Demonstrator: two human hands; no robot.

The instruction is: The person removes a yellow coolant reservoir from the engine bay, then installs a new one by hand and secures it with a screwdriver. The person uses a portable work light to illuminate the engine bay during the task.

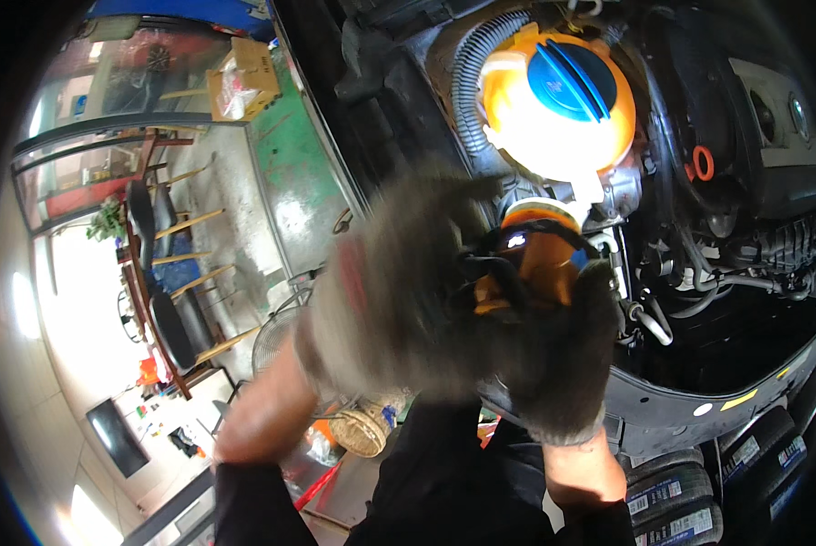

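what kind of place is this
Most likely a car repair workshop: there's an open engine bay with an orange tank under a blue cap, and several tyres lie at the lower right beyond the car's edge.

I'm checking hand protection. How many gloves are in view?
2: a glove on the left hand, blurred, another on the right hand. More may be hidden.
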